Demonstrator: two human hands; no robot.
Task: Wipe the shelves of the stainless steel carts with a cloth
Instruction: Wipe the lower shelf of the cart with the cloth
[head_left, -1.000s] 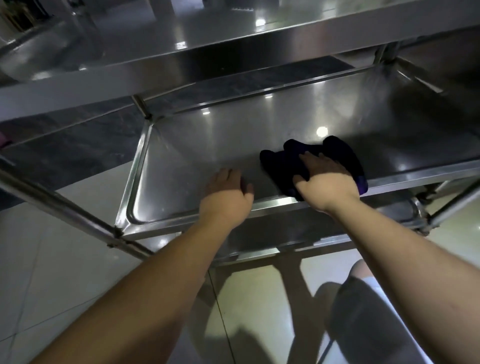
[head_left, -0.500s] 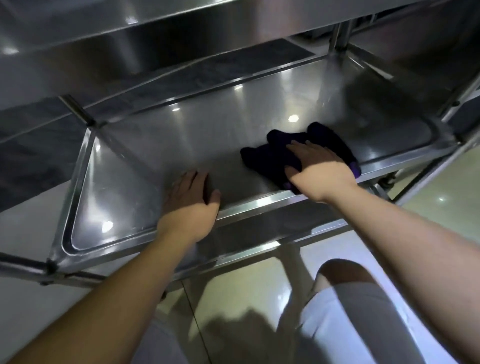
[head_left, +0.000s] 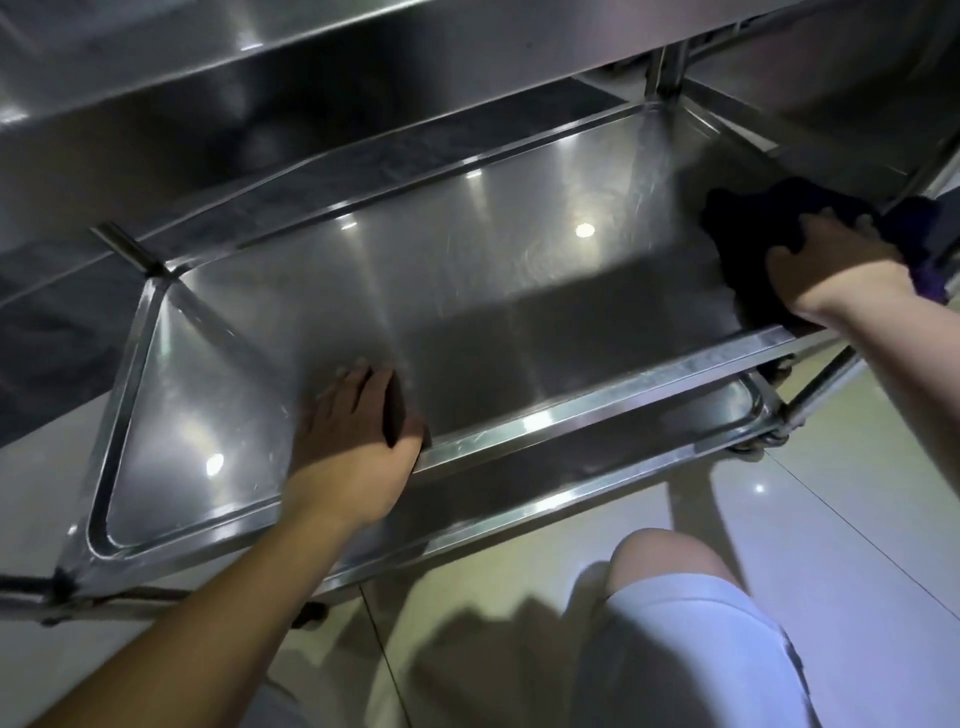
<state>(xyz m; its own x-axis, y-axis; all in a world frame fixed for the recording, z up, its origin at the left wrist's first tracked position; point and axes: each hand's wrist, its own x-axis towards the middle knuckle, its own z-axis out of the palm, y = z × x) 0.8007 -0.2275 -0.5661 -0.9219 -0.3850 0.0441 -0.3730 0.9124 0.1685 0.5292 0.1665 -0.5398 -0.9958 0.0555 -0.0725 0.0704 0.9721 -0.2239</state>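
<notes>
You have one cart (head_left: 597, 410) in front of you, and three of its steel shelves show: the top one overhead, the middle shelf (head_left: 467, 291) you are working in, and a lower one (head_left: 623, 441) under its front rim. Both your hands are inside the middle shelf.

Your right hand (head_left: 831, 265) lies on the one cloth (head_left: 748, 218), a dark one, at the far right end of the shelf close to the right wall. Its fingers (head_left: 810, 226) are spread and nearly straight, pressing the cloth flat on the steel rather than gripping it. A purple edge of the cloth sticks out past your wrist on the right.

Your left hand (head_left: 353, 447) rests over the front rim, left of the middle, well apart from the cloth. Its fingers are relaxed and point into the shelf, the thumb lying along the inner side of the rim; it holds nothing.

The shelf floor between your two hands is bare steel with a few light reflections. Below, one knee (head_left: 670, 561) in pale shorts shows above the tiled floor (head_left: 857, 519).
</notes>
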